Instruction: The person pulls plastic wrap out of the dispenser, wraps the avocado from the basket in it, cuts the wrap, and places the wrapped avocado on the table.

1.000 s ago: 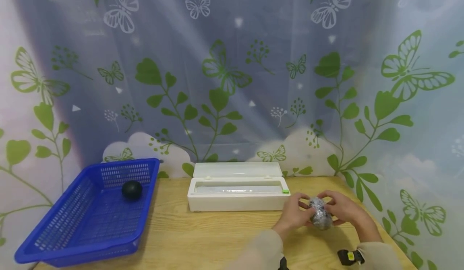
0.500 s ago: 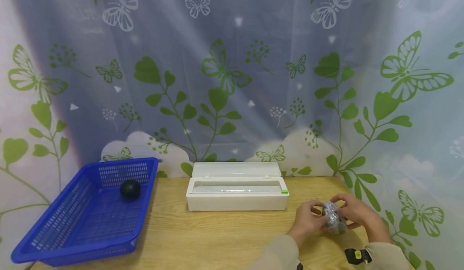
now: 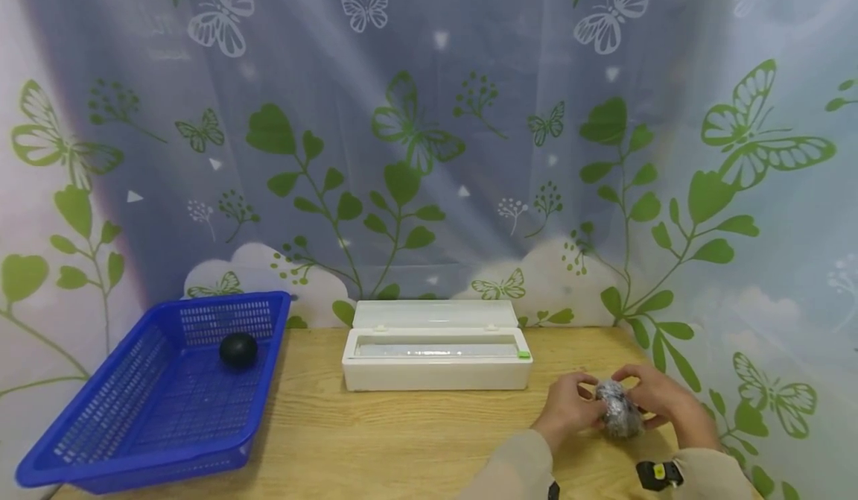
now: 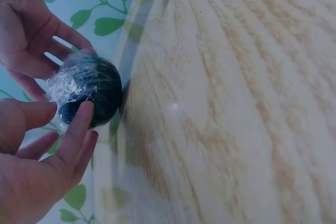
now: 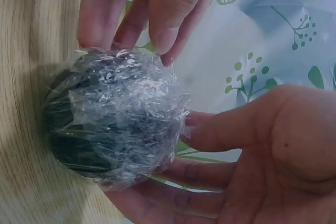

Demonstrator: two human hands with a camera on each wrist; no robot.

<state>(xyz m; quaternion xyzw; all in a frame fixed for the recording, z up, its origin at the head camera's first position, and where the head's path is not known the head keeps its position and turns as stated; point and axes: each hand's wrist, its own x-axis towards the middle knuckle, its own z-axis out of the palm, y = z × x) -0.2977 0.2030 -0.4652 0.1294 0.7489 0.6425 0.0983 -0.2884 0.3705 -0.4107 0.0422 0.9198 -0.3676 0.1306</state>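
Observation:
A dark green round thing (image 3: pixel 620 412), perhaps a fruit, is bundled in crinkled clear cling film between both hands at the table's right side. The left hand (image 3: pixel 566 404) holds it from the left; in the left wrist view one left finger (image 4: pixel 77 129) presses the dark surface. From the other side the right hand (image 3: pixel 665 399) grips it, its thumb (image 5: pixel 215 132) against the film in the right wrist view. Film is bunched mostly on the upper part, with dark skin showing smoothly lower down. Its underside appears at the tabletop, though contact is hard to tell.
A white cling film dispenser (image 3: pixel 437 375) with its lid up and a green slider stands at the back middle. On the left is a blue plastic basket (image 3: pixel 167 455) with another dark round thing (image 3: pixel 238 350) inside. A patterned curtain (image 3: pixel 429 247) borders the wooden table (image 3: pixel 382 448).
Both hands have moved slightly right and toward the person with the wrapped round thing between them. Over the last half second they have barely shifted.

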